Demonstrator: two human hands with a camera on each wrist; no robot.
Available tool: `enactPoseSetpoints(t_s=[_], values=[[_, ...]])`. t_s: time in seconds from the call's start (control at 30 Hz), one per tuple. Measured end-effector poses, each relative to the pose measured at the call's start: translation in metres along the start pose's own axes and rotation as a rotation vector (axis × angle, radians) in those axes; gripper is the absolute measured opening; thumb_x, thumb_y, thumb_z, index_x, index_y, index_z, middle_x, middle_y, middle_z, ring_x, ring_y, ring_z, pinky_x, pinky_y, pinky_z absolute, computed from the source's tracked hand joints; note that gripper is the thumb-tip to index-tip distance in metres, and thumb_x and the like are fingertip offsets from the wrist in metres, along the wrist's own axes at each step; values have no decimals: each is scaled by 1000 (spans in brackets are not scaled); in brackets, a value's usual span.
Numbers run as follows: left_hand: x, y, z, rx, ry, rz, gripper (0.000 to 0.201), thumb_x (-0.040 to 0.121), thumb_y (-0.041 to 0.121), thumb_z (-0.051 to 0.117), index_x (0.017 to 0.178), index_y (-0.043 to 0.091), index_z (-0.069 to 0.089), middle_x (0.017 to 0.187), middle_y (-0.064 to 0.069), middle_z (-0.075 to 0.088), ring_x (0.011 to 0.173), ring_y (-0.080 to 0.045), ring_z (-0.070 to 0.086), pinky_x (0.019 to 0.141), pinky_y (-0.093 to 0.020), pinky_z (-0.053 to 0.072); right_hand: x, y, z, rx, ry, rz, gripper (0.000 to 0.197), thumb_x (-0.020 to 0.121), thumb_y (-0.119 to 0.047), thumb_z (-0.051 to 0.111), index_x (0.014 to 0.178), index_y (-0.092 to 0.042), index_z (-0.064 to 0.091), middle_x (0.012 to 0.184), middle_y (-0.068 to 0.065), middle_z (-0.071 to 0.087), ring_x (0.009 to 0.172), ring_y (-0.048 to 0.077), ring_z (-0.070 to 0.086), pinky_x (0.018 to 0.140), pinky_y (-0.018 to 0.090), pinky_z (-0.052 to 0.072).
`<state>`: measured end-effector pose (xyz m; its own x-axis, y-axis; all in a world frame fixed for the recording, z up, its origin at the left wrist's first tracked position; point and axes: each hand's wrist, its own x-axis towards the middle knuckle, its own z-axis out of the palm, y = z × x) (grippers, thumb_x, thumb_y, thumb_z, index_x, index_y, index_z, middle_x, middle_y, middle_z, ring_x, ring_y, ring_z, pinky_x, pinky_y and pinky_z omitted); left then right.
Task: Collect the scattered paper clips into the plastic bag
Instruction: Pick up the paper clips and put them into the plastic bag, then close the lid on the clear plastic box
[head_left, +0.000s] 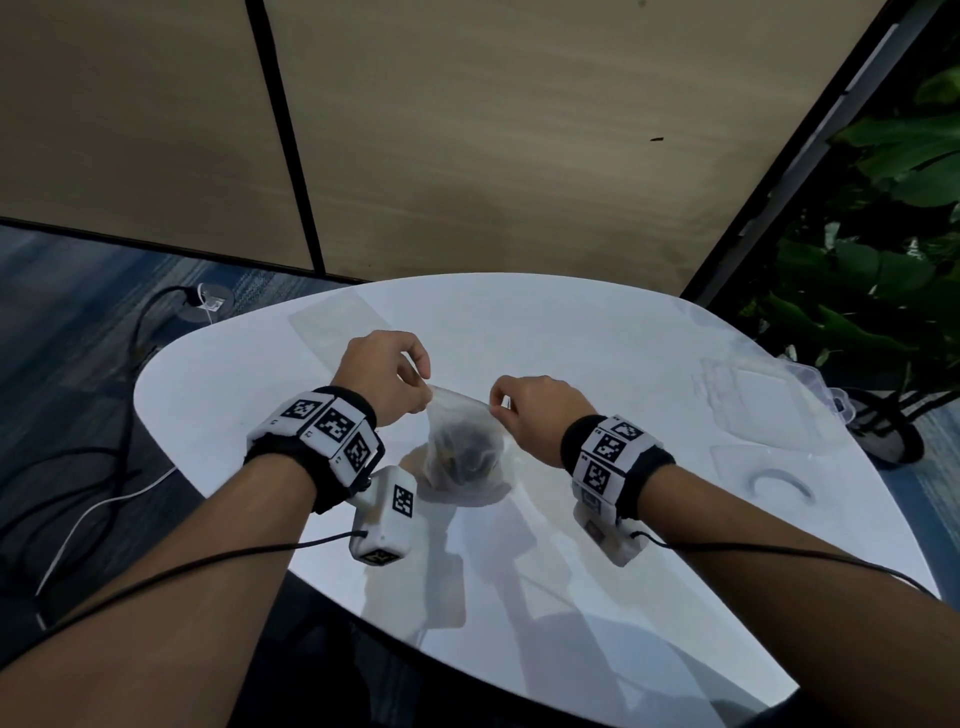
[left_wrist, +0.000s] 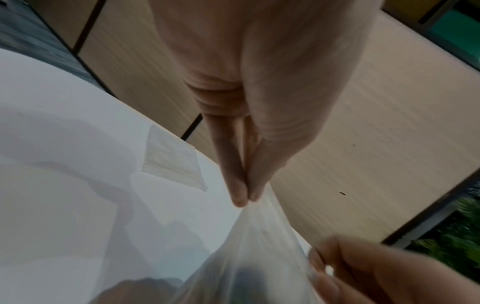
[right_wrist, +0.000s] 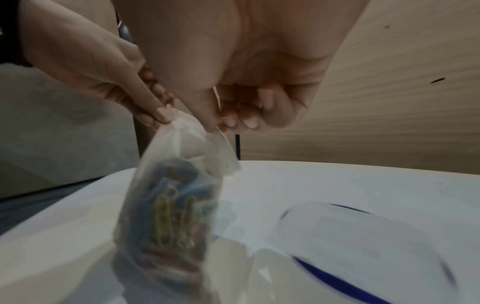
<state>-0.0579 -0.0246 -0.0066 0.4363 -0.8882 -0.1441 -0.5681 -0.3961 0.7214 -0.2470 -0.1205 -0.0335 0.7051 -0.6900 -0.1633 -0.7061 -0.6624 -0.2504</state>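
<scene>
Pinching plastic bag (head_left: 464, 441) mouth, left hand (head_left: 387, 376) and right hand (head_left: 537, 418) grips closed at opposite corners; paper clips (right_wrist: 168, 216) hanging straight below, just above counter (head_left: 597, 364)

Both forearms outstretched, left hand (head_left: 387, 376) and right hand (head_left: 537, 415) each in a fingertip pinch grip, knuckles up.
</scene>
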Motion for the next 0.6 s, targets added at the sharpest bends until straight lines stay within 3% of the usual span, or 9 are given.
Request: enactPoseSetpoints(t_s=[0.23, 0.4, 0.5, 0.6], values=[[11, -12, 2, -4, 61, -39, 22, 77, 0, 76, 76, 15, 61, 76, -8, 75, 61, -17, 68, 56, -19, 44, 4, 16, 1, -61, -41, 66, 22, 100, -34, 37, 109, -24, 55, 96, 3, 66, 81, 26, 58, 69, 32, 43], [29, -16, 15, -14, 78, -69, 16, 83, 1, 69, 86, 16, 65, 85, -10, 75, 81, -27, 73, 66, -25, 50, 9, 24, 11, 127, -103, 62, 21, 96, -37, 47, 111, -25, 56, 91, 2, 68, 87, 23, 63, 80, 36, 53], [49, -22, 34, 84, 14, -90, 26, 91, 4, 57, 110, 18, 68, 109, -8, 72, 101, -27, 68, 76, -28, 50, 9, 48, 7, 192, -122, 100, 28, 95, -32, 53, 123, -25, 53, 102, 2, 67, 89, 18, 58, 85, 32, 48], [75, -38, 51, 207, -57, -72, 37, 93, 4, 54, 125, 20, 64, 140, -10, 56, 129, -29, 54, 97, -32, 47, 3, 94, 4, 104, -15, 223, 37, 93, -30, 58, 129, -24, 52, 128, 6, 50, 103, 23, 56, 93, 34, 46]])
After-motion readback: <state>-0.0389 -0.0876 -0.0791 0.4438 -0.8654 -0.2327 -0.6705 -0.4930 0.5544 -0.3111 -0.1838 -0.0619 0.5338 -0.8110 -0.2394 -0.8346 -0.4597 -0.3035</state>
